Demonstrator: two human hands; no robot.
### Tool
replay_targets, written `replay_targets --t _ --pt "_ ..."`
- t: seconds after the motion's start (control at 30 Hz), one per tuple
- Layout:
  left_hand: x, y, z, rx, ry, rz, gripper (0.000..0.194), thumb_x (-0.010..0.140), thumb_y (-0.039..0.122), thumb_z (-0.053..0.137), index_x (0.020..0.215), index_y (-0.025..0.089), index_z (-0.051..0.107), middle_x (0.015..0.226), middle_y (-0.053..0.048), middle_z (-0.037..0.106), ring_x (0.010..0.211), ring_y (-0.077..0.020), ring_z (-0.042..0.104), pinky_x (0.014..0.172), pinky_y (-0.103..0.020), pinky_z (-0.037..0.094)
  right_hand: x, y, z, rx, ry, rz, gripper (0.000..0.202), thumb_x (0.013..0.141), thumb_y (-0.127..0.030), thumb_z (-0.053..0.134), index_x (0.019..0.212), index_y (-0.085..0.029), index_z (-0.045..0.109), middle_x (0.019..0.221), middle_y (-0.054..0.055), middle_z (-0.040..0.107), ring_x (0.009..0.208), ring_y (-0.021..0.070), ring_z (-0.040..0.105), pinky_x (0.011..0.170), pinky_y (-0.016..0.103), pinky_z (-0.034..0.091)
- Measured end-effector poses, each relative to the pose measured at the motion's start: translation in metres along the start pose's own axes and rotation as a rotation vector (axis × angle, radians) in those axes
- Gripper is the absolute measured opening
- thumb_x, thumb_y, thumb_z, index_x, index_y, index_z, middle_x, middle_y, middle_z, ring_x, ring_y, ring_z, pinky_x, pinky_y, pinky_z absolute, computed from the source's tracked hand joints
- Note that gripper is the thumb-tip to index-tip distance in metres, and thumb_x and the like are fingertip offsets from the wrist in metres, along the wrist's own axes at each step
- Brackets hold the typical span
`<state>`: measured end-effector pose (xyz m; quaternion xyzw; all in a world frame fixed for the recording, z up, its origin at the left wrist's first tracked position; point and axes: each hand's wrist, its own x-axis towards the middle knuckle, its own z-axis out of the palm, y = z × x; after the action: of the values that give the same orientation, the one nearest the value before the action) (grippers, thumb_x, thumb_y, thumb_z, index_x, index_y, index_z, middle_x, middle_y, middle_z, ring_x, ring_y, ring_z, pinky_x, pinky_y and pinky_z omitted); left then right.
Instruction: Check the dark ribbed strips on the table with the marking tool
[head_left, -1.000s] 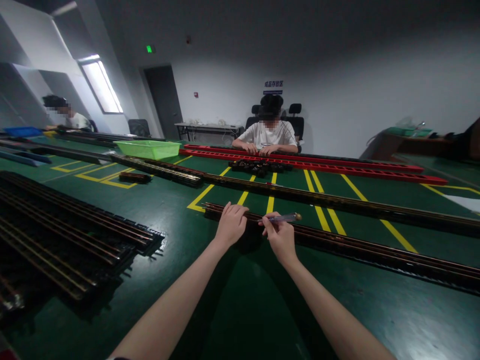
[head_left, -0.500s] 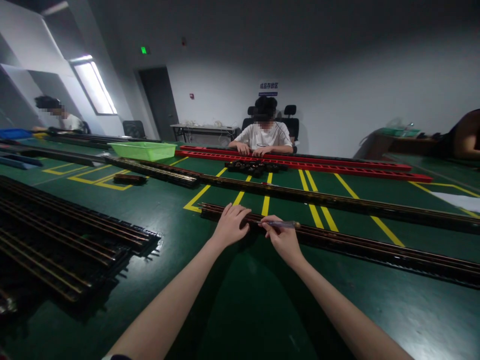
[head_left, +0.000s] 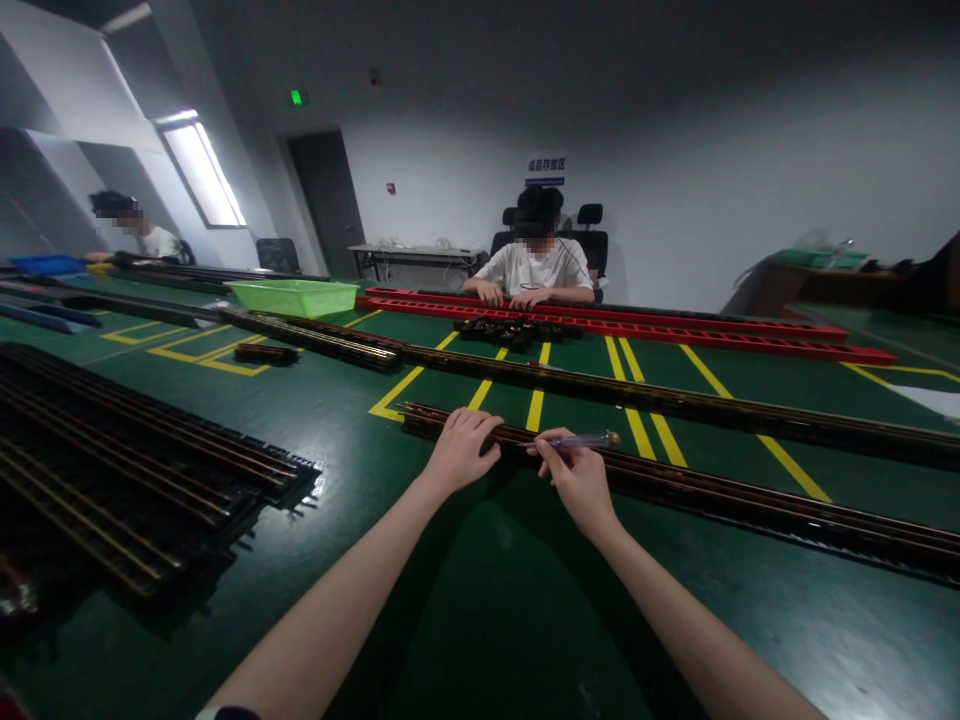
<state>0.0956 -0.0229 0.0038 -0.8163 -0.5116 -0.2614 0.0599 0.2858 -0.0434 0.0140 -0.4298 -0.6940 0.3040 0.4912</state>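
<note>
A long black rail [head_left: 697, 492] with copper-coloured strips lies across the green table in front of me. My left hand [head_left: 463, 448] is laid over it near its left end, fingers across the far side and thumb on the near side, gripping it. Just to the right, my right hand [head_left: 576, 478] pinches a slim screwdriver [head_left: 589, 440] with a see-through handle. The screwdriver lies nearly level, its handle pointing right and its tip end toward the rail between my hands. Whether the tip touches the rail is too small to tell.
Several similar rails [head_left: 150, 450] lie at the left. Another long rail [head_left: 637, 393] runs behind mine, with a short black piece [head_left: 265, 353] and a green basket [head_left: 292, 297] farther back. Across the table, a person [head_left: 534, 265] sits behind red ladder-like frames [head_left: 675, 333].
My right hand has shifted slightly right along the rail with the screwdriver, which lies at a somewhat different tilt. My left hand stays on the rail. The view has turned slightly left.
</note>
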Motion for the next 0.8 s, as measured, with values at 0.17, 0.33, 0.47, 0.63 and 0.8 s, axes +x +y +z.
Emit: replay_targets --t 0.17,0.33,0.47,0.63,0.8 --pt "0.001 0.000 -0.001 0.009 0.008 0.009 0.030 0.085 0.025 0.047 0.113 0.018 0.057 0.112 -0.007 0.062 0.106 -0.0213 0.053 0.103 -0.043 0.035 0.000 -0.002 0.001 0.018 0.010 -0.004 0.030 0.086 -0.046 0.051 0.080 -0.018 0.060 0.075 0.007 0.070 0.051 0.0150 0.059 0.043 0.026 0.046" --pt "0.001 0.001 -0.001 0.018 0.014 0.010 0.030 0.083 0.023 0.049 0.112 0.019 0.057 0.111 -0.006 0.063 0.106 -0.0220 0.054 0.102 -0.043 0.035 0.002 0.002 0.001 0.063 0.000 -0.003 0.033 0.082 -0.050 0.055 0.078 -0.018 0.059 0.071 0.006 0.069 0.047 0.0144 0.058 0.040 0.025 0.045" --pt "0.001 0.000 -0.001 0.012 0.006 0.007 0.030 0.084 0.023 0.048 0.113 0.019 0.057 0.112 -0.007 0.062 0.106 -0.0219 0.054 0.103 -0.044 0.034 0.003 0.007 -0.003 0.066 -0.063 0.002 0.034 0.082 -0.051 0.054 0.082 -0.018 0.060 0.075 0.007 0.070 0.050 0.0144 0.060 0.041 0.025 0.046" --pt "0.001 0.000 -0.001 0.002 -0.003 0.000 0.030 0.085 0.024 0.047 0.113 0.018 0.057 0.113 -0.006 0.062 0.106 -0.0213 0.053 0.102 -0.043 0.035 0.002 0.005 -0.003 0.031 -0.021 -0.029 0.036 0.083 -0.054 0.052 0.081 -0.018 0.060 0.075 0.008 0.070 0.051 0.0154 0.061 0.040 0.025 0.046" --pt "0.001 0.001 -0.001 0.006 -0.003 0.000 0.030 0.085 0.024 0.047 0.113 0.018 0.057 0.112 -0.007 0.062 0.106 -0.0214 0.053 0.102 -0.043 0.035 0.000 -0.001 -0.004 -0.004 0.058 -0.065 0.038 0.085 -0.055 0.048 0.077 -0.019 0.057 0.073 0.008 0.069 0.050 0.0158 0.060 0.039 0.026 0.045"
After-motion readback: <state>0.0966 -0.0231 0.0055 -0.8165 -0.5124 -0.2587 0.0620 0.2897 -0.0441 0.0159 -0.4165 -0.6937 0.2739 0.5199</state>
